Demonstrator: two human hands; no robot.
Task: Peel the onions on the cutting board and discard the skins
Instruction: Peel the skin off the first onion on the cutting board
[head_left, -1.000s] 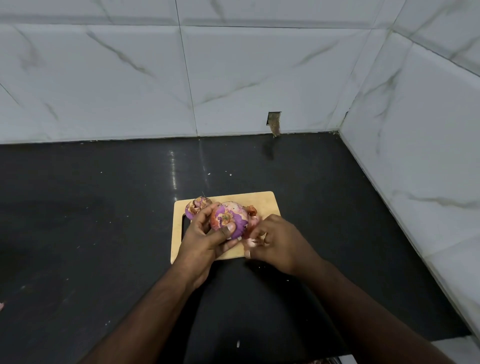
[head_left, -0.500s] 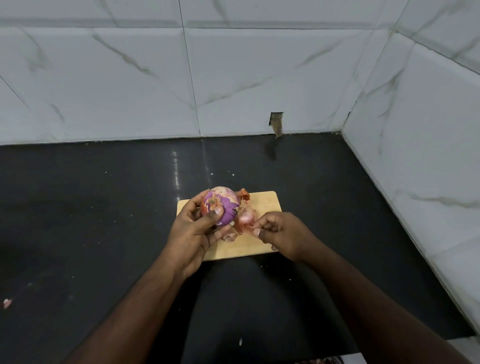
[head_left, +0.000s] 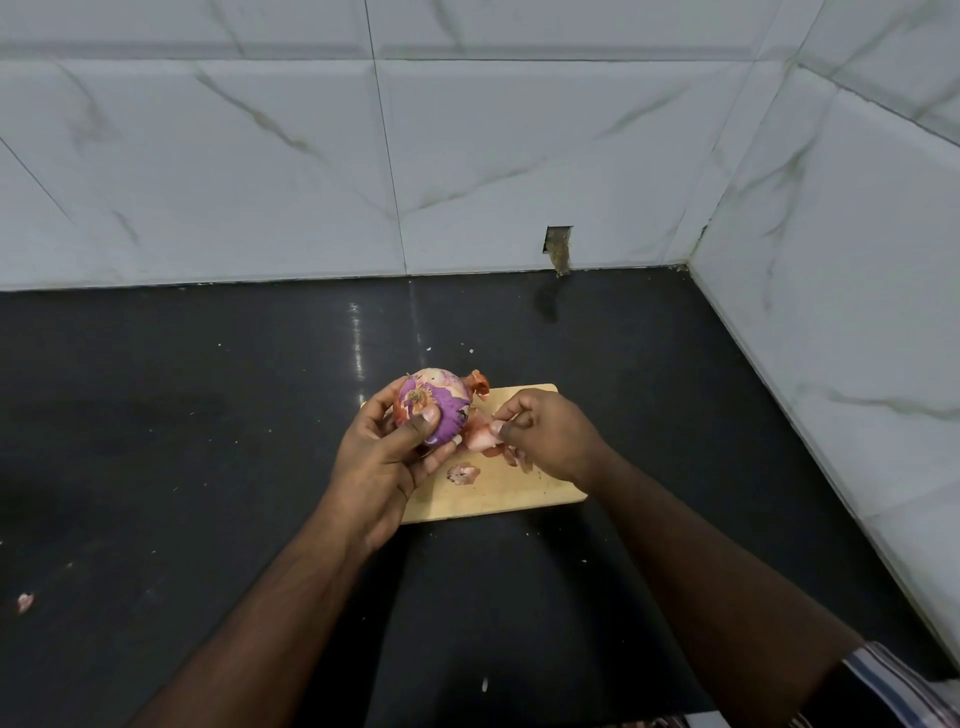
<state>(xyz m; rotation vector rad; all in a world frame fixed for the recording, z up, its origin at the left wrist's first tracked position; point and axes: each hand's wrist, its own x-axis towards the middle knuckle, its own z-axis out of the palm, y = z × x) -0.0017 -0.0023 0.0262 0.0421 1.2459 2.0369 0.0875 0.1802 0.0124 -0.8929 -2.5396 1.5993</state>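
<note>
Left hand (head_left: 382, 457) is gripping the half-peeled onion (head_left: 435, 405); right hand (head_left: 545, 434) is pinching skin (head_left: 480, 439); scraps (head_left: 462, 474) littering the cutting board (head_left: 498, 493), undiscarded.

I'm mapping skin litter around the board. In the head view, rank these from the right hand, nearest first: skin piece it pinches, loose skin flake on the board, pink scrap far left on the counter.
From the right hand:
1. Pinched skin piece, at its fingertips.
2. Skin flake, on the cutting board, lower left of the hand.
3. Pink scrap, far left on the counter.

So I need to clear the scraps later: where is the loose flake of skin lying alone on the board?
In the head view it lies on the cutting board, just right of the left hand and below the onion.
</note>
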